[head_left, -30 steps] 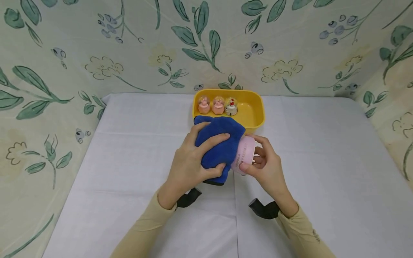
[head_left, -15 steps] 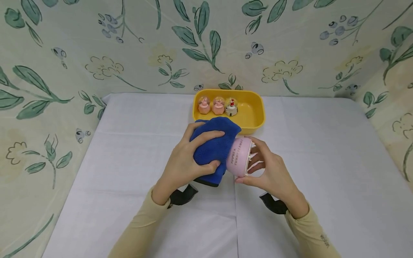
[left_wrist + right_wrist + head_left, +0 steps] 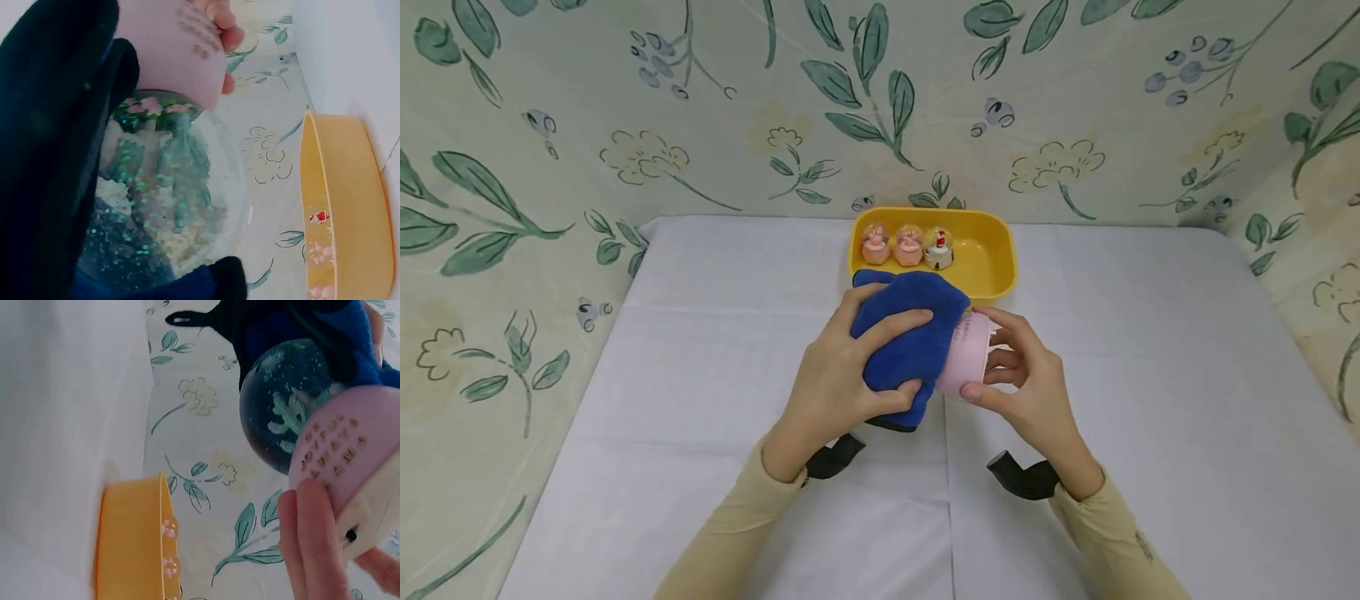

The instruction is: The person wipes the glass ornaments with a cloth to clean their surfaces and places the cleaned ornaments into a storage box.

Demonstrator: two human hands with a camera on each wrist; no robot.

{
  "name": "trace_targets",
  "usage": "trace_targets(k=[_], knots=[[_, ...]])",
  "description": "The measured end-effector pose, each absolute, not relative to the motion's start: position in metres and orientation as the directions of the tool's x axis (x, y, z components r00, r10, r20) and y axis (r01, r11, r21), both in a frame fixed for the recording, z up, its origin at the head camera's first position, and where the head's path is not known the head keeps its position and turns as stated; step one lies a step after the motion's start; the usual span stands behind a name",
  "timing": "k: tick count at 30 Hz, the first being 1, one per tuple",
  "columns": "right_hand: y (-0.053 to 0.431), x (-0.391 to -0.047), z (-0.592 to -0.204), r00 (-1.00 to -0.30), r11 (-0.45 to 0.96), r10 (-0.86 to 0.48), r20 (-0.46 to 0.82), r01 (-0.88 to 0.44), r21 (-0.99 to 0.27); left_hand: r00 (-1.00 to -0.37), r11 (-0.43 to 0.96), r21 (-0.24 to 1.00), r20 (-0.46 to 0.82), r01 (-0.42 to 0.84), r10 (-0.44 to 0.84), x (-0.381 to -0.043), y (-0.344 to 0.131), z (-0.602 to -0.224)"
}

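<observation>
A large snow globe with a pink lettered base (image 3: 967, 354) is tilted sideways above the table, its glass ball (image 3: 181, 200) full of glitter and small green shapes. My left hand (image 3: 842, 367) grips a blue cloth (image 3: 913, 333) wrapped over the glass, which the cloth hides in the head view. On the other side, my right hand (image 3: 1026, 375) holds the base by its rim, thumb in front and fingers behind. In the right wrist view, part of the glass ball (image 3: 269, 412) shows between the cloth and the base.
Just beyond the hands, a yellow tray (image 3: 988, 250) stands at the back of the white-covered table (image 3: 1112, 333). Three small snow globes (image 3: 908, 246) sit in a row in its left part. A leaf-patterned curtain (image 3: 700, 108) rises behind the table.
The cloth and left hand have shifted slightly left and then back right over the glass. The pink base has turned, so its lettering now sits near the upper edge.
</observation>
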State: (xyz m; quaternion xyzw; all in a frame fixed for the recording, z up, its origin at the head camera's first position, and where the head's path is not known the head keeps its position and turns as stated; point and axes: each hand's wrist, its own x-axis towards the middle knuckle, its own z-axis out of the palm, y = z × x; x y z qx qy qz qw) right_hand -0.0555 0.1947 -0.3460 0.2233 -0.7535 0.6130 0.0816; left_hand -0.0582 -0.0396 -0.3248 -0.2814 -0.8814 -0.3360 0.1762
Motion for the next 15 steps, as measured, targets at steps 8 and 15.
trace_targets(k=[8, 15], knots=[[0.197, -0.055, -0.342, -0.947, 0.134, -0.269, 0.178, -0.219, -0.966, -0.754, 0.609, 0.47, 0.541, 0.639, 0.373, -0.06, -0.037, -0.327], [0.204, -0.053, -0.335, -0.844, 0.351, -0.437, 0.312, -0.479, -0.804, -0.829, 0.478, 0.677, 0.451, 0.56, 0.332, -0.064, -0.047, -0.323]])
